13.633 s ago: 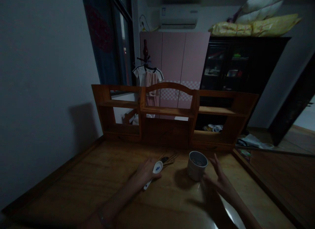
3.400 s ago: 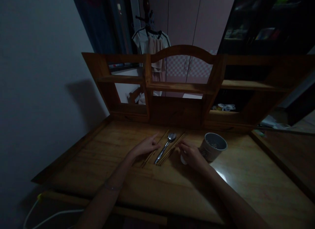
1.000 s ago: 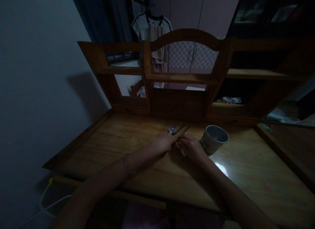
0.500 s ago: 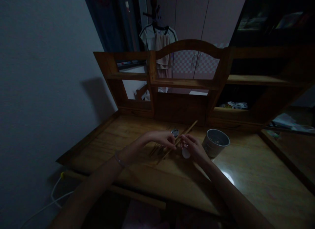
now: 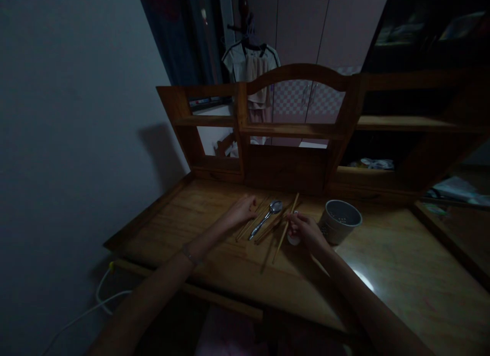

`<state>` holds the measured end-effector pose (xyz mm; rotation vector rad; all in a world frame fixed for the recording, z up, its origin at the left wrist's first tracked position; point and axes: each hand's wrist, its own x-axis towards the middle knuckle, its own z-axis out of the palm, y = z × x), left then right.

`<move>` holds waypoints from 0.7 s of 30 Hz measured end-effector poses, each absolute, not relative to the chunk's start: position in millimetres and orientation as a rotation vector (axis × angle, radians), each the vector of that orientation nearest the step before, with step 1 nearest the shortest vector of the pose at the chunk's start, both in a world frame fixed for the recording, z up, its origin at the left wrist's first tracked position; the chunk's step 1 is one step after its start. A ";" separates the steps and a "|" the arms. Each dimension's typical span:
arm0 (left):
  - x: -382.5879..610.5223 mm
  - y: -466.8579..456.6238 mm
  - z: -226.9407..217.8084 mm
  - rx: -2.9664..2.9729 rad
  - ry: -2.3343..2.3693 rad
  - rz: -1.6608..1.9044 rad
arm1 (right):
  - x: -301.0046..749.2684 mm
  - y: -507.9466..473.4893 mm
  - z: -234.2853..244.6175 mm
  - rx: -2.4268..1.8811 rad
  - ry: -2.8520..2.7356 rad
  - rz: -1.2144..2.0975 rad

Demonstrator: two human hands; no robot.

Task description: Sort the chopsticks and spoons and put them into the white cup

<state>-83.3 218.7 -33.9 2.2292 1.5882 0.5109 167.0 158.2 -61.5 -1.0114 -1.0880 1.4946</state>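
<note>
In the head view my right hand [image 5: 306, 229] pinches a wooden chopstick [image 5: 282, 239], which slants over the desk. Just under these fingers shows a pale rounded thing [image 5: 294, 239], perhaps a spoon's bowl; I cannot tell whether the hand holds it too. My left hand [image 5: 244, 209] hovers by a pair of thin chopsticks [image 5: 245, 231] with its fingers apart and nothing in them. Between the hands lies a shiny metal spoon [image 5: 260, 227], bowl facing away from me. More chopsticks [image 5: 268, 232] lie to its right.
A grey holder with holes [image 5: 337, 227] stands right of my right hand. Behind rises a wooden shelf unit [image 5: 285, 167] along the desk's back edge. The wall [image 5: 95, 142] borders the left side, and a white cable [image 5: 100, 289] hangs by the front left corner.
My left hand has moved left, away from the chopstick in my right hand, uncovering the metal spoon and chopsticks. That chopstick now stands steeper in my right hand.
</note>
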 end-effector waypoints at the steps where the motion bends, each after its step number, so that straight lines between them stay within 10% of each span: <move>1: -80.8 216.7 -33.5 2.244 1.583 0.511 | 167.2 158.5 -61.9 -1.014 -1.087 1.490; 21: -57.2 186.2 7.8 1.897 1.254 0.577 | 160.7 147.8 -36.2 -0.956 -1.202 1.408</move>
